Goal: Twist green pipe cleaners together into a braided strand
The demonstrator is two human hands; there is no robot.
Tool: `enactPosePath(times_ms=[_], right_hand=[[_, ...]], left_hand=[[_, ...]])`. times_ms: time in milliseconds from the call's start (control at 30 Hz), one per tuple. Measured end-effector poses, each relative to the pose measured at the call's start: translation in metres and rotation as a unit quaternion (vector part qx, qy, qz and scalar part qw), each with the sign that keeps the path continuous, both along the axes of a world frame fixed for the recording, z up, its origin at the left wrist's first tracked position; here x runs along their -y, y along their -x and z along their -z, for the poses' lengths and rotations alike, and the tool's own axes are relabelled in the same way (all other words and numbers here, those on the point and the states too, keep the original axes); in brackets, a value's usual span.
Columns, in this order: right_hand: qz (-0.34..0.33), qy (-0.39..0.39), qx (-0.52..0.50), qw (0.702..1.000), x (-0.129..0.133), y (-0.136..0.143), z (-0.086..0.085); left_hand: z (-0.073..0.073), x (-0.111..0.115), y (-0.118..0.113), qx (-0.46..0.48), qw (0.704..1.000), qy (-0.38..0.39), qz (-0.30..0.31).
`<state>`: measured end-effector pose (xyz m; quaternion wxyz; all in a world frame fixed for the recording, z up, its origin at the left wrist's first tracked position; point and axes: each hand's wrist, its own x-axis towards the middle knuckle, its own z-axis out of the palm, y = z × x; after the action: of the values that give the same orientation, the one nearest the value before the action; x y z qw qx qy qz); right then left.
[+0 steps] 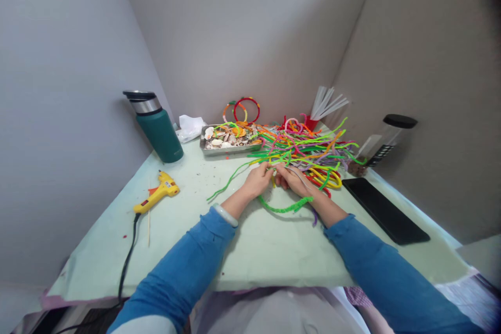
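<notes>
My left hand [258, 179] and my right hand [293, 179] are close together over the middle of the table, the fingers of both closed in a pinch. A thick curved green pipe cleaner [284, 210] hangs in an arc below them, one end free near my right wrist. Its upper part runs up to my fingers, where the grip is partly hidden. A thin pale strand [295, 173] passes over my right hand. Just beyond the hands lies a heap of coloured pipe cleaners [301, 143], with one long green strand reaching out to the left.
A metal tray [230, 151] of shells stands behind my hands, with two wrapped rings [247, 108] behind it. To the left are a teal bottle [161, 134] and a corded yellow glue gun [157, 195]. Glue sticks [326, 102], a clear bottle [391, 138] and a black phone [385, 211] are right.
</notes>
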<state>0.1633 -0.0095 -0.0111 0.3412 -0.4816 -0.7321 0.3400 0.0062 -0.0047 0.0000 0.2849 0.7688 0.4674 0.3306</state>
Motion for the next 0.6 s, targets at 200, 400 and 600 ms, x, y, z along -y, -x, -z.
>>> enactPosePath(times_ms=[200,400,600], right_hand=[[-0.001,-0.005,0.011,1.0,-0.0018,-0.0005,0.0022],[-0.007,-0.014,0.015,1.0,-0.0026,-0.001,0.003],[-0.008,-0.018,0.013,1.0,-0.0006,-0.0004,0.0005]], left_hand=[[0.0043,-0.004,0.0003,0.008,1.0,-0.004,0.005],[0.0062,-0.0065,0.0008,0.028,0.999,-0.002,0.019],[0.0064,-0.0075,0.0011,0.019,1.0,0.002,0.013]])
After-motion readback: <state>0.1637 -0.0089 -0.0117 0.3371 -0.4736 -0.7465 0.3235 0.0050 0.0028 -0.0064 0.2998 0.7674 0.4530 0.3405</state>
